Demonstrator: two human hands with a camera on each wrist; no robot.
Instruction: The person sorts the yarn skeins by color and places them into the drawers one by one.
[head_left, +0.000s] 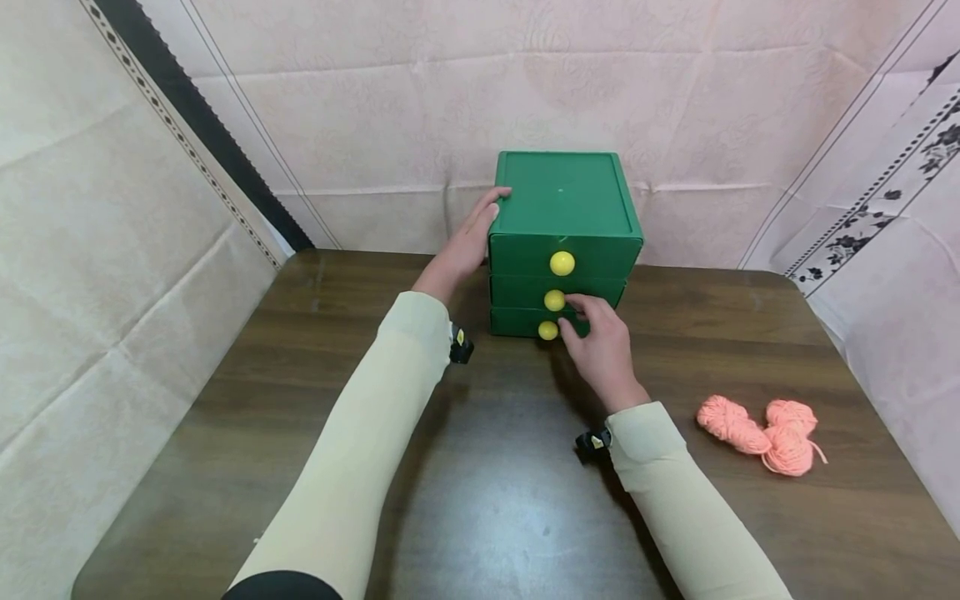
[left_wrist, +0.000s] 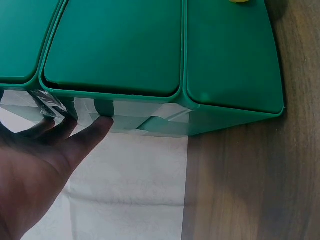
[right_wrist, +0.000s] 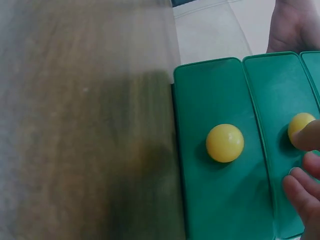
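A green box of three stacked drawers (head_left: 564, 200) stands near the back of the table, each drawer front bearing a round yellow knob. My left hand (head_left: 468, 242) rests against the box's left side, fingers extended. In the left wrist view, its fingertips touch a side wall with clear tape (left_wrist: 165, 111). With thumb and forefinger my right hand (head_left: 602, 346) pinches the middle knob (head_left: 554, 300). The right wrist view has the thumb (right_wrist: 307, 136) covering part of that knob. Just below is the bottom knob (head_left: 548, 331), and the top knob (head_left: 562, 263) sits above.
Two twisted skeins of salmon-pink yarn (head_left: 789, 437) lie on the table's right, beyond the right forearm. The brown wooden table (head_left: 480, 517) meets a pale cloth backdrop (head_left: 360, 125) behind the box. Black wrist devices (head_left: 461, 344) sit at both cuffs.
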